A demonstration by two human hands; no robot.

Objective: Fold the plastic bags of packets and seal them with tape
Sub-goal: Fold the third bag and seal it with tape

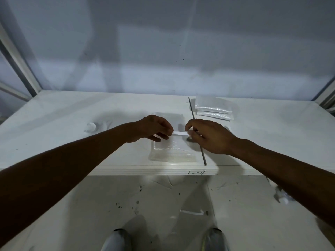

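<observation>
A clear plastic bag of packets [172, 153] lies flat on the white table [63, 127] near its front edge. Just above the bag, a short strip of white tape [179, 133] is stretched between my two hands. My left hand [155, 128] pinches the strip's left end with thumb and fingers. My right hand [208, 136] pinches the right end. The bag's far part is partly hidden behind my hands.
A thin grey rod [198, 140] lies on the table, passing under my right hand. A stack of clear packet bags [213, 109] sits at the back right. A small white tape holder [90, 126] stands at the left. Below lies a floor with scraps.
</observation>
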